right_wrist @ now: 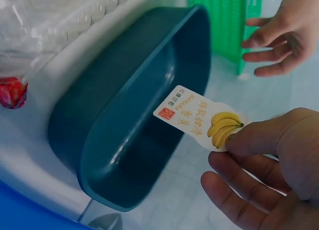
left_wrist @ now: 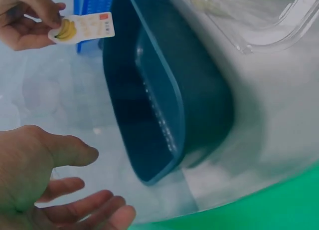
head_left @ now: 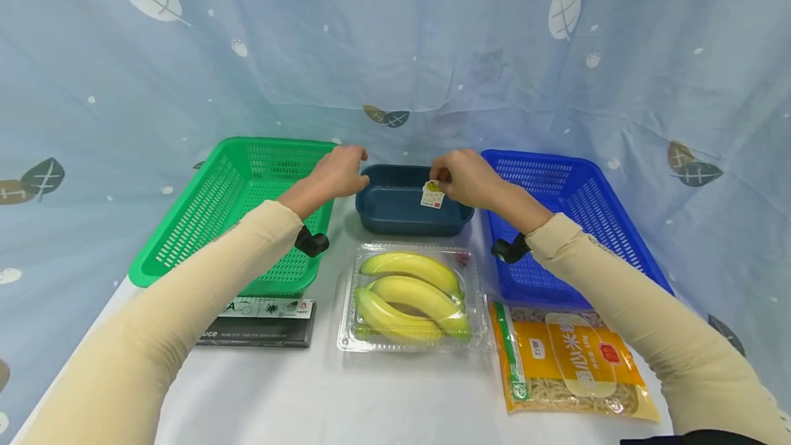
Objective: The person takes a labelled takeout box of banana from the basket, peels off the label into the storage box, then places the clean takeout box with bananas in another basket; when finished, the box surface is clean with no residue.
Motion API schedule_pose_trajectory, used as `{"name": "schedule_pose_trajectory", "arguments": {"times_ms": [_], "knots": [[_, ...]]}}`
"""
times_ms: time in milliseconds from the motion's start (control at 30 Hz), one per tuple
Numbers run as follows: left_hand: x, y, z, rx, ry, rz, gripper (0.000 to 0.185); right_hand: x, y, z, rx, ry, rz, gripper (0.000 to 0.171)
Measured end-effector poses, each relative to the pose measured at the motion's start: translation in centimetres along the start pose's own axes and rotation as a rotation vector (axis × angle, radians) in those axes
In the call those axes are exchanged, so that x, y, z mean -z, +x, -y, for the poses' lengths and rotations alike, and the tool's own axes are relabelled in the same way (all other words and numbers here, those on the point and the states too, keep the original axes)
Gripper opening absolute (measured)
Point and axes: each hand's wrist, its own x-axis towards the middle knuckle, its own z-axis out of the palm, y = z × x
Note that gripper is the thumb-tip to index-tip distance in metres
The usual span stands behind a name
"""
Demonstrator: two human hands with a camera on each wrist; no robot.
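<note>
In the head view we see the right hand just right of the frame's centre, pinching a small white card by one end between thumb and forefinger. The card hangs at the near right rim of the dark blue tub, which sits mid-frame between the green basket on the left and the blue basket on the right.

In the right wrist view the card runs with its long axis on a diagonal: the end with the banana drawing is low and right, under the thumb, and the free end with a red mark points up and left over the tub's open mouth. The printed face is turned toward that camera.

The left hand is at the tub's far left corner, fingers loosely spread and holding nothing; in the left wrist view it lies at the lower left, palm open, just clear of the tub.

Lower in the head view lie a clear box of bananas, a yellow noodle packet at lower right, and a dark flat box at lower left.
</note>
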Motion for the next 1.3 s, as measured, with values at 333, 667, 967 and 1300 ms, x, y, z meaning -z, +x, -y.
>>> {"name": "schedule_pose_trajectory", "arguments": {"times_ms": [333,667,967,1300], "knots": [[-0.7,1.6,-0.8,0.117,-0.075,0.164,0.042,-1.3,1.5,-1.6,-0.092,-0.053,0.070,0.012],[-2.8,3.2,-2.1,0.220,-0.035,0.253,0.035,-2.7,2.2,-2.1,-0.113,-0.089,0.181,0.019],[-10.6,12.4,2.3,0.360,0.054,0.277,0.032,-4.2,2.7,-2.8,-0.132,-0.097,0.245,0.017],[-7.7,7.9,-0.6,0.316,0.048,0.276,0.030,-5.7,3.1,-4.0,-0.185,-0.146,0.287,0.013]]}}
